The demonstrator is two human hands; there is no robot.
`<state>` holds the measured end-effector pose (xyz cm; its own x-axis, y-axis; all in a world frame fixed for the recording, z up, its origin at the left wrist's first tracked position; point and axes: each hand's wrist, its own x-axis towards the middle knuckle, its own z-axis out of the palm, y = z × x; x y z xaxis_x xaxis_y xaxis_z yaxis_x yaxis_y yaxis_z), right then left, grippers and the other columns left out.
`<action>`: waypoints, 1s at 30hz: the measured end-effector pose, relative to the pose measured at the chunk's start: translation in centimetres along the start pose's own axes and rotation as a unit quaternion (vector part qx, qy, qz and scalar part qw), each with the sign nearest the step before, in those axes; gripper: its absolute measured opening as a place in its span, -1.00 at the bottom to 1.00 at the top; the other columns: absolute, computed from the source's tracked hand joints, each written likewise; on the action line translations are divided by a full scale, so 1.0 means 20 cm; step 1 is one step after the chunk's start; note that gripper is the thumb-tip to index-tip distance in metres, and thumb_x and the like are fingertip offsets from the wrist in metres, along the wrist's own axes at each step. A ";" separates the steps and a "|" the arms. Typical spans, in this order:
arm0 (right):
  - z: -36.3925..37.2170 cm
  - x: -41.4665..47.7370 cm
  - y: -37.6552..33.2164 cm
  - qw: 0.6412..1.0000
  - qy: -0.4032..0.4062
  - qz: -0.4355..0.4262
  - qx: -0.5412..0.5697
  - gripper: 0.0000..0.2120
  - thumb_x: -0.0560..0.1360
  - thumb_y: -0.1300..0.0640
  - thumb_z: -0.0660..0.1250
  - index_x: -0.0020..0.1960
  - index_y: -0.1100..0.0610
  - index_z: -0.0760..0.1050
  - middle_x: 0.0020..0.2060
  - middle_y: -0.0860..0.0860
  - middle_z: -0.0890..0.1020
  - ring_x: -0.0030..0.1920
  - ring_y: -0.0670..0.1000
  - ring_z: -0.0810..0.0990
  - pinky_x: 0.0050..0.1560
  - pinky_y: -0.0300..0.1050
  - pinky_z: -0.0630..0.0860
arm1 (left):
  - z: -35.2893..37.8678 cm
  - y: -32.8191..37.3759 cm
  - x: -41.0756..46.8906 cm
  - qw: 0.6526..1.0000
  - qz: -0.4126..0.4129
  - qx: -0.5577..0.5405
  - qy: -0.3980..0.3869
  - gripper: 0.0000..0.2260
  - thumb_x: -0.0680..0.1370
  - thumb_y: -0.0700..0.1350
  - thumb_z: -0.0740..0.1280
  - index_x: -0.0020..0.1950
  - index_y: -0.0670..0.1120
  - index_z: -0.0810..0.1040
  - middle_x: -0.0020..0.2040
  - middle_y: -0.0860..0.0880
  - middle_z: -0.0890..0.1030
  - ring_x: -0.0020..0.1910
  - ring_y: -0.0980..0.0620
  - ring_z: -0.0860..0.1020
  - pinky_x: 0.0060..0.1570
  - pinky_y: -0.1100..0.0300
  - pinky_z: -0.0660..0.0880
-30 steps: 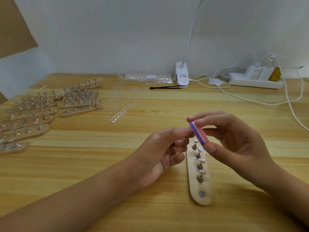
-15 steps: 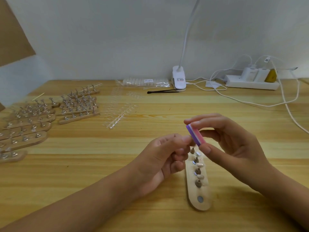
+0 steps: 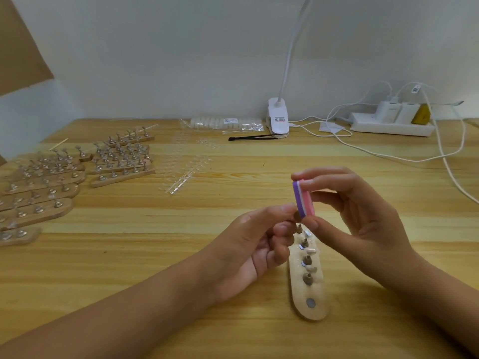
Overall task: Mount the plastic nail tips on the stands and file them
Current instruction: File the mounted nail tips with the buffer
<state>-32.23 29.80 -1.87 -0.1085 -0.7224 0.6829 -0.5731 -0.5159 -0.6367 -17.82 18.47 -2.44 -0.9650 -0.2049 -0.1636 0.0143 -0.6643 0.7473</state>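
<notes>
On my remote feed, the right hand (image 3: 363,229) pinched a purple, white and pink buffer block (image 3: 303,200) between thumb and curled fingers, just above the far end of the wooden stand base (image 3: 308,288) that lay on the table (image 3: 155,255). The left hand (image 3: 248,244), fingers curled, pinched a small peg (image 3: 296,216) against the block's lower edge; I could not tell whether a tip sat on it, as the fingers hid it. On the base stood a row of metal pegs, with pale nail tips (image 3: 311,251) lying beside them and a bare round magnet (image 3: 310,303) at the near end. Well to the left of the base and farther back lay a cluster of other stand bases (image 3: 51,182) with upright pegs. Between that cluster and the base lay clear strips of nail tips (image 3: 181,177). Far beyond the base, by the wall, stood a white clip lamp (image 3: 278,116), a bag of tips (image 3: 225,123) and a power strip (image 3: 391,125).
</notes>
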 end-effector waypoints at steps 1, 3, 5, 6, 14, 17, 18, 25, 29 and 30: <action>0.00 0.00 0.00 1.000 -0.006 -0.016 -0.023 -0.67 0.47 0.21 0.40 0.20 0.18 0.43 0.18 0.17 0.53 0.27 0.12 0.55 0.20 -0.10 0.53 | 0.00 0.00 0.00 1.000 -0.006 -0.016 -0.001 -0.88 0.38 -0.04 0.48 -0.21 -0.08 0.68 -0.36 0.06 0.42 -0.44 0.19 0.36 -0.42 0.45 0.43; 0.00 0.00 0.00 0.998 -0.006 -0.036 -0.049 -0.66 0.47 0.19 0.41 0.20 0.16 0.43 0.17 0.15 0.52 0.25 0.11 0.56 0.19 -0.10 0.53 | 0.01 0.00 0.00 0.999 -0.012 -0.036 0.000 -0.89 0.40 -0.07 0.48 -0.22 -0.10 0.67 -0.36 0.04 0.41 -0.44 0.19 0.36 -0.43 0.45 0.42; -0.01 0.00 0.00 0.999 0.003 -0.026 -0.042 -0.67 0.47 0.18 0.41 0.20 0.15 0.44 0.16 0.14 0.53 0.23 0.11 0.57 0.19 -0.11 0.53 | 0.01 0.00 0.00 0.999 -0.012 -0.037 0.008 -0.90 0.43 -0.08 0.46 -0.23 -0.10 0.66 -0.36 0.04 0.41 -0.45 0.20 0.35 -0.44 0.45 0.42; -0.01 0.00 0.00 0.999 0.000 -0.022 -0.040 -0.68 0.48 0.17 0.40 0.20 0.16 0.45 0.16 0.13 0.54 0.23 0.11 0.57 0.18 -0.10 0.54 | 0.01 0.01 0.00 0.999 -0.012 -0.037 0.012 -0.90 0.43 -0.09 0.46 -0.24 -0.10 0.66 -0.37 0.04 0.40 -0.45 0.20 0.34 -0.44 0.45 0.42; -0.02 0.00 -0.01 0.999 -0.011 0.030 -0.001 -0.71 0.51 0.16 0.34 0.22 0.17 0.49 0.14 0.10 0.63 0.22 0.10 0.60 0.18 -0.09 0.55 | 0.01 0.01 0.00 0.999 0.000 0.041 0.002 -0.88 0.47 -0.04 0.42 -0.21 -0.05 0.68 -0.37 0.09 0.39 -0.43 0.19 0.35 -0.43 0.45 0.40; -0.03 -0.02 -0.04 0.998 -0.014 0.051 0.032 -0.72 0.57 0.04 0.30 0.22 0.16 0.51 0.14 0.02 0.66 0.17 0.07 0.63 0.16 -0.13 0.56 | 0.01 0.02 -0.01 0.998 0.004 0.055 -0.004 -0.89 0.44 -0.02 0.43 -0.19 -0.04 0.67 -0.38 0.11 0.39 -0.43 0.20 0.34 -0.43 0.45 0.39; -0.04 -0.02 -0.04 0.998 -0.012 0.053 0.033 -0.71 0.58 0.01 0.29 0.22 0.15 0.51 0.13 0.01 0.66 0.16 0.06 0.64 0.16 -0.12 0.56 | 0.01 0.03 -0.01 0.998 0.009 0.062 -0.001 -0.89 0.43 -0.01 0.43 -0.19 -0.04 0.67 -0.38 0.11 0.39 -0.44 0.20 0.33 -0.43 0.45 0.39; -0.03 -0.03 -0.03 0.995 -0.024 0.087 0.037 -0.75 0.55 0.13 0.28 0.19 0.19 0.55 0.11 0.03 0.68 0.16 0.10 0.64 0.14 0.01 0.58 | 0.03 0.00 -0.02 0.989 0.032 0.145 -0.004 -0.90 0.38 -0.01 0.45 -0.20 -0.03 0.67 -0.40 0.11 0.39 -0.44 0.20 0.33 -0.45 0.41 0.37; -0.03 -0.02 -0.04 0.994 -0.020 0.098 0.044 -0.67 0.57 -0.07 0.29 0.17 0.15 0.56 0.09 0.02 0.69 0.16 0.12 0.64 0.16 0.05 0.56 | 0.02 0.01 -0.02 0.985 0.048 0.164 0.000 -0.95 0.42 -0.08 0.45 -0.20 -0.04 0.66 -0.41 0.11 0.41 -0.45 0.20 0.34 -0.45 0.40 0.37; -0.02 -0.02 -0.04 0.994 -0.029 0.102 0.040 -0.69 0.57 -0.03 0.29 0.17 0.16 0.56 0.09 0.02 0.69 0.14 0.11 0.64 0.14 0.04 0.57 | 0.02 0.00 -0.02 0.983 0.052 0.174 -0.015 -0.97 0.40 -0.06 0.45 -0.22 0.00 0.67 -0.41 0.12 0.41 -0.44 0.21 0.36 -0.44 0.40 0.38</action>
<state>-31.96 30.72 -1.51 -0.1670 -0.8395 0.5171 -0.4777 -0.3899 -0.7873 -17.53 18.88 -2.01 -0.9705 -0.2338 -0.0590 0.0283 -0.3533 0.9351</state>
